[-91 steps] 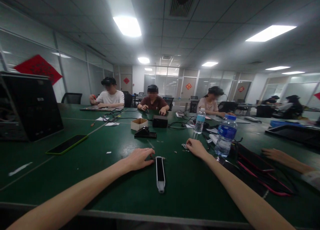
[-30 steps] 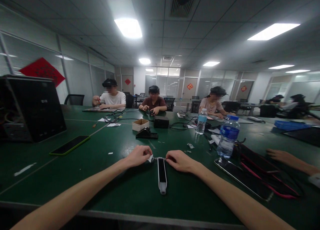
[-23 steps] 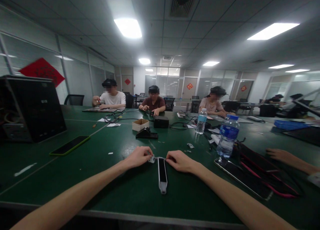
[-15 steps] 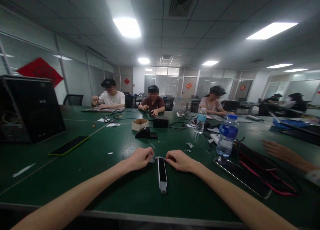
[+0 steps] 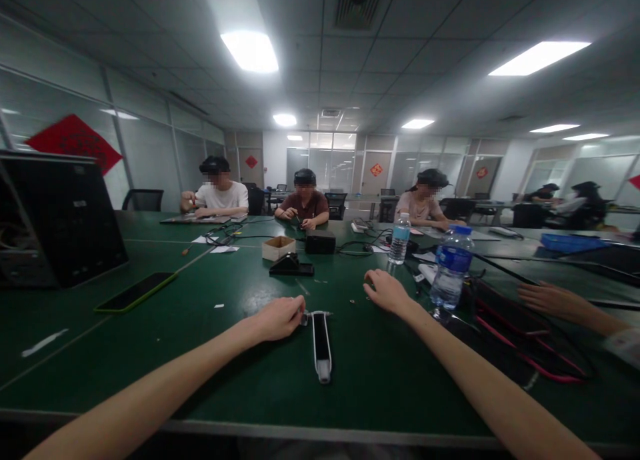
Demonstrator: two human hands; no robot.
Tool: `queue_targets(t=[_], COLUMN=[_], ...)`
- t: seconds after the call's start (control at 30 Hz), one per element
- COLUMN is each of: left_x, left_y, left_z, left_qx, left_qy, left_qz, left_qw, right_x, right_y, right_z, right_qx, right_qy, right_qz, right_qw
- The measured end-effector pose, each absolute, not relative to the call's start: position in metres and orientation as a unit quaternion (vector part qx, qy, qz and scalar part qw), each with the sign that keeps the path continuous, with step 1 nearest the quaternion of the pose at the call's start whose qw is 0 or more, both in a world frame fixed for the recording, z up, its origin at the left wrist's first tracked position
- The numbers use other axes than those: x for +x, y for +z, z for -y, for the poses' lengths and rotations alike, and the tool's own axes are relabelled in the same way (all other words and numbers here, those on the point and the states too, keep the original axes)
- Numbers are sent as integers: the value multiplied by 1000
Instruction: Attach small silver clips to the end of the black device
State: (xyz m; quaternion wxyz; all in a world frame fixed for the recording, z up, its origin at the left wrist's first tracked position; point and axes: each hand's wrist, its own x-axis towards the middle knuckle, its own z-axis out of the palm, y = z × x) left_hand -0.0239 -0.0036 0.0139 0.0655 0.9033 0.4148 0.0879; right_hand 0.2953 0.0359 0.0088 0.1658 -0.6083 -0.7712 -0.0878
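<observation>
Left hand [image 5: 280, 317], fingers pinched around a small grey piece [image 5: 304, 319], right at the far end of the slim white-edged device [image 5: 321, 347]! That device lies lengthwise between the person's forearms. Over to the right hand [image 5: 387, 292]: fingers bent down to the green surface [image 5: 240, 387], a tiny ring [image 5: 353, 302] near them, and whether they grip anything, you can't tell. Beyond, a black stand [image 5: 291, 267], a small open box [image 5: 279, 248], and the blue-capped bottle [image 5: 451, 270] out right.

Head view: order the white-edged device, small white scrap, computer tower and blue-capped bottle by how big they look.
Computer tower, even cut off by the edge
Blue-capped bottle
White-edged device
Small white scrap
</observation>
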Motion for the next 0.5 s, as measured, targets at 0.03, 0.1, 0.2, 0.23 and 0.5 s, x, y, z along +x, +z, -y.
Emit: queue_targets(t=[0.03, 0.1, 0.2, 0.23, 0.5], left_x=[-24, -23, -21, -20, -19], left_y=[14, 14, 15, 15, 12], left_z=[4, 6, 8, 9, 8], left_qx=[905, 907, 911, 913, 918], left_qy=[89, 88, 86, 86, 88], left_qz=[-411, -407, -401, -397, -386], left_qw=[64, 59, 46, 42, 21], right_x=[305, 321, 335, 337, 334], right_y=[7, 3, -1, -2, -8], right_z=[-40, -47, -53, -54, -58], right_qx=[-634, -669, -690, -691, -682], right_qy=[-92, -76, -19, -5, -2], right_qz=[751, 722, 709, 708, 714], right_qw=[162, 158, 148, 144, 160])
